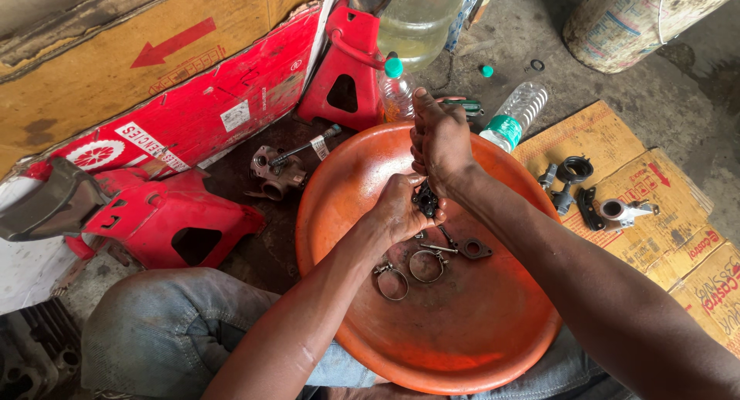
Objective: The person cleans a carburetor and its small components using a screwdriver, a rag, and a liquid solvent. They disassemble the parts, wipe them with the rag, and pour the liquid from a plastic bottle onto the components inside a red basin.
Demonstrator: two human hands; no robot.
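Note:
Both my hands meet over a large orange basin [462,331] that rests on my lap. My left hand [401,209] and my right hand [439,142] together grip a small black mechanical part [425,200] held above the basin's middle. Most of the part is hidden by my fingers. Below my hands, on the basin floor, lie two metal hose clamps [408,273] and a dark flanged metal piece [470,248].
A carburettor with a screwdriver [277,173] lies left of the basin. Red motorcycle body panels [169,215] and a cardboard sheet fill the left. Plastic bottles [512,115] stand behind the basin. More metal parts [597,203] rest on flattened cardboard at right. A bucket [632,18] stands far right.

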